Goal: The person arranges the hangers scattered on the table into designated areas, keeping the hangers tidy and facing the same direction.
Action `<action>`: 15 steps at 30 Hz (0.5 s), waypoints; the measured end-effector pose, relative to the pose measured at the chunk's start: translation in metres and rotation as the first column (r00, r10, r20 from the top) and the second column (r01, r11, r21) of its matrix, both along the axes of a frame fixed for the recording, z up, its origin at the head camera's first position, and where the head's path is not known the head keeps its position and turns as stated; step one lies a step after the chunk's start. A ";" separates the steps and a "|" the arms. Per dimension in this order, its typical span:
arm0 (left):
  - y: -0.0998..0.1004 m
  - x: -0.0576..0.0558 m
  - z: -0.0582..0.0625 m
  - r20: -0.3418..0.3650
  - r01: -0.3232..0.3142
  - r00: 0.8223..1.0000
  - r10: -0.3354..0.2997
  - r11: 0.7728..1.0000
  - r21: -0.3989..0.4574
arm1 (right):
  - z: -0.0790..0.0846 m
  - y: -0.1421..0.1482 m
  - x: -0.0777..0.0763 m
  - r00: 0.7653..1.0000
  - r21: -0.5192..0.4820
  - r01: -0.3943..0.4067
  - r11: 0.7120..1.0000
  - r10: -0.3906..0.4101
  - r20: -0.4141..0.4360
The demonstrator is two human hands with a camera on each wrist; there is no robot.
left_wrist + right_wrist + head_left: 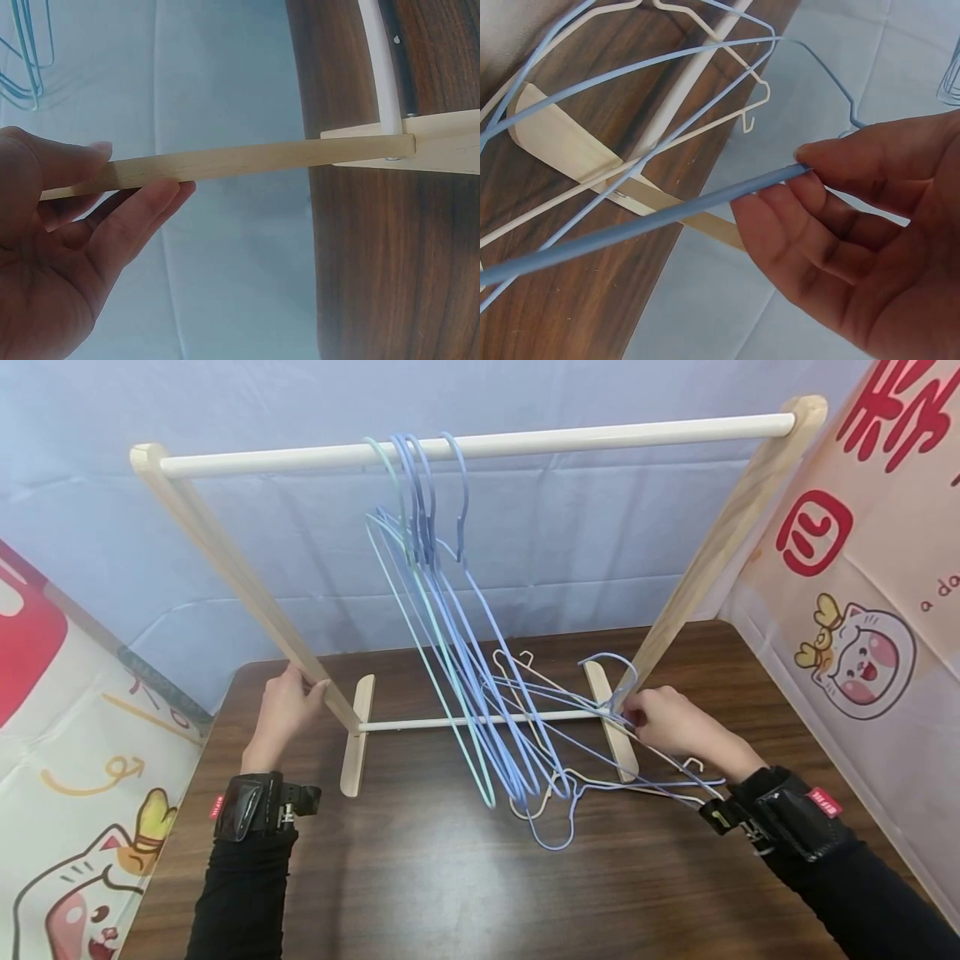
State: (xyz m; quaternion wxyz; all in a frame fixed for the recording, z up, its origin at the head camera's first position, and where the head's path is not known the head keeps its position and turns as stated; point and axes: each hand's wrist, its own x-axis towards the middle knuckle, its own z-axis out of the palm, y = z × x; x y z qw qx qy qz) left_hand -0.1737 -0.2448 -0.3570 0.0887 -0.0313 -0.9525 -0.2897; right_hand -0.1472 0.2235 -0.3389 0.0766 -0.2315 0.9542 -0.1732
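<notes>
Hands [667, 722] on rack [570, 439], hanger [660, 218] (blue)

Loose hangers [630, 786] lie right, perhaps across lower bar [408, 724].

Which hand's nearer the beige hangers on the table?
Right. The right hand is close to the beige hangers, pinching a blue hanger; the left hand is farther off, across the rack, gripping its left upright.

You wear black sleeves [240, 893] meeting glossy black wrist straps [243, 806], each bearing a red tag [824, 802] with pale lettering and a black camera block [303, 800] on silvery fittings [287, 812].
</notes>
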 end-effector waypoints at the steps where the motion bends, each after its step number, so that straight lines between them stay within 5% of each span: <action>1: 0.000 0.000 0.000 -0.001 0.001 1.000 -0.001 1.000 0.000 | 0.001 0.000 0.000 1.000 -0.002 0.002 1.000 -0.002 -0.006; 15: 0.001 0.000 -0.001 -0.006 -0.001 1.000 0.001 1.000 0.005 | 0.014 -0.001 -0.002 0.999 -0.004 0.032 0.999 -0.032 0.004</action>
